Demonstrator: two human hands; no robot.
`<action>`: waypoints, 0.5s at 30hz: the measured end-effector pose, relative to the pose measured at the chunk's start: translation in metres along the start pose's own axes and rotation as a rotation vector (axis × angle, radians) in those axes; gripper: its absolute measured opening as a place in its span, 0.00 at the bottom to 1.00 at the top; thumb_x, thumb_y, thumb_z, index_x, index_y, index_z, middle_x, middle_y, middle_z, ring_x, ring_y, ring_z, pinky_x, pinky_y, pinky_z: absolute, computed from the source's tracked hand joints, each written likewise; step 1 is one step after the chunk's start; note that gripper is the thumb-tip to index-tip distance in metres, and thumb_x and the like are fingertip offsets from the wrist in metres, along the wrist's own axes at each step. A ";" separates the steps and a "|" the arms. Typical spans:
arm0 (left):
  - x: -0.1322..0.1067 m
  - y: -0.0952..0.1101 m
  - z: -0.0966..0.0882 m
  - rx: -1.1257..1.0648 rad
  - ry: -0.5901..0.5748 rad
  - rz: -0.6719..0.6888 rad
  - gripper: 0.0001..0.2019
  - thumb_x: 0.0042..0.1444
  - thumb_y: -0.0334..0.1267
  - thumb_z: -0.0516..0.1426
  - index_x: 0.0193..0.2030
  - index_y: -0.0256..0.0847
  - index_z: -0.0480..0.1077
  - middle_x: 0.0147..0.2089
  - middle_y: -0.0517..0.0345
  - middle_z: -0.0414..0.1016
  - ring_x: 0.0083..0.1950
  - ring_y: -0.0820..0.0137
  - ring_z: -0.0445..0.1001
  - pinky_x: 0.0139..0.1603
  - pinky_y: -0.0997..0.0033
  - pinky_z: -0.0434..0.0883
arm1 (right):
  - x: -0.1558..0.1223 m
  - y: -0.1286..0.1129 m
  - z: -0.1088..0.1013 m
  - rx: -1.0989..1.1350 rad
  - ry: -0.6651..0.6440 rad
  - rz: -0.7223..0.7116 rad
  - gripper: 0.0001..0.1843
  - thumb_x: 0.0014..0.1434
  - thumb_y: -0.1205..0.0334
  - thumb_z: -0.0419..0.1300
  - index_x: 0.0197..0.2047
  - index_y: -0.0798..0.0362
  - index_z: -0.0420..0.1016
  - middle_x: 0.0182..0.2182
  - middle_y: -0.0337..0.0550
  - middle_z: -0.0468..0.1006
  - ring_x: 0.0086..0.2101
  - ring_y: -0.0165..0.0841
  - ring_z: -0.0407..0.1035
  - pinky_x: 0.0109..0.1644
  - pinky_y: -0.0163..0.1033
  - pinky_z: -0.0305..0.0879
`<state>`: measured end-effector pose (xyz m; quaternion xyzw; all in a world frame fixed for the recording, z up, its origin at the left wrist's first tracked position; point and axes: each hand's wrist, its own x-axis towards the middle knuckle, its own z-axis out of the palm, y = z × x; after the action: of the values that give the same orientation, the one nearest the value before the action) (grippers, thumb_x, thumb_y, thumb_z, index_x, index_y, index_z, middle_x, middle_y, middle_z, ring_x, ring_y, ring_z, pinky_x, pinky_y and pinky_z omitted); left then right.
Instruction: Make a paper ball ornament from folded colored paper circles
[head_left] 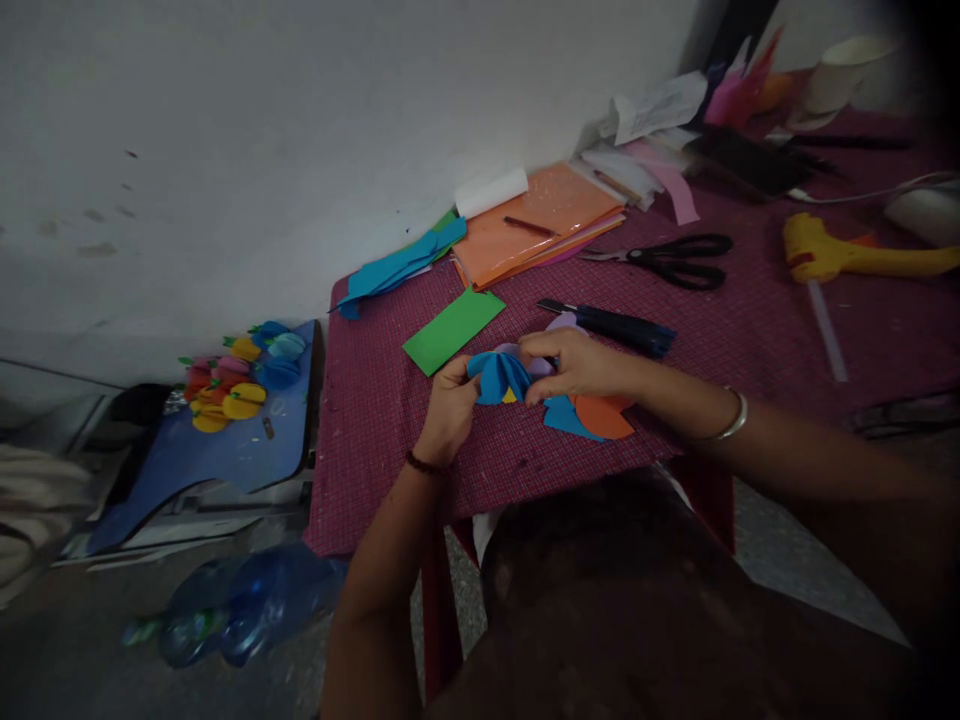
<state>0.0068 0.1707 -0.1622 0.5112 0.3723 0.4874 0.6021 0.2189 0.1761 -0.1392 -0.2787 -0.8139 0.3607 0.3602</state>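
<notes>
Between my two hands is a blue folded paper ornament with fanned, rounded leaves. My left hand grips its left side, and my right hand is closed at its right edge. Purple paper pieces show behind my right hand. Just below that hand lie an orange paper piece and a blue paper piece. A bit of yellow paper peeks out under the ornament. Beyond my hands rests a green paper rectangle. A dark blue utility knife lies beside my right hand.
Black-handled scissors, orange sheets and blue paper lie farther back on the checked tablecloth. A yellow glue gun is at right. Finished colourful paper ornaments sit on a blue board at left, above large plastic bottles.
</notes>
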 end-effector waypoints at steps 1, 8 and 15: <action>0.000 -0.001 0.000 0.008 -0.015 -0.002 0.16 0.45 0.47 0.70 0.28 0.38 0.73 0.24 0.67 0.69 0.25 0.79 0.62 0.29 0.78 0.63 | 0.000 0.000 0.000 -0.010 -0.001 0.000 0.27 0.51 0.38 0.67 0.25 0.53 0.63 0.24 0.33 0.62 0.27 0.27 0.54 0.32 0.35 0.48; -0.005 0.001 0.007 0.089 -0.077 -0.061 0.15 0.43 0.46 0.71 0.27 0.37 0.74 0.25 0.65 0.72 0.27 0.78 0.65 0.30 0.77 0.66 | 0.001 -0.001 0.004 -0.101 -0.015 0.026 0.24 0.53 0.46 0.66 0.24 0.52 0.58 0.23 0.33 0.62 0.26 0.27 0.57 0.32 0.34 0.48; -0.004 0.002 0.008 0.091 -0.044 -0.028 0.13 0.45 0.43 0.70 0.28 0.38 0.72 0.26 0.66 0.70 0.27 0.78 0.63 0.32 0.77 0.66 | 0.000 -0.002 0.004 -0.211 0.031 0.044 0.18 0.56 0.51 0.61 0.25 0.52 0.60 0.23 0.34 0.63 0.25 0.27 0.57 0.31 0.35 0.48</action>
<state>0.0128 0.1646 -0.1584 0.5433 0.3876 0.4504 0.5930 0.2158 0.1731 -0.1391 -0.3384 -0.8354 0.2764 0.3334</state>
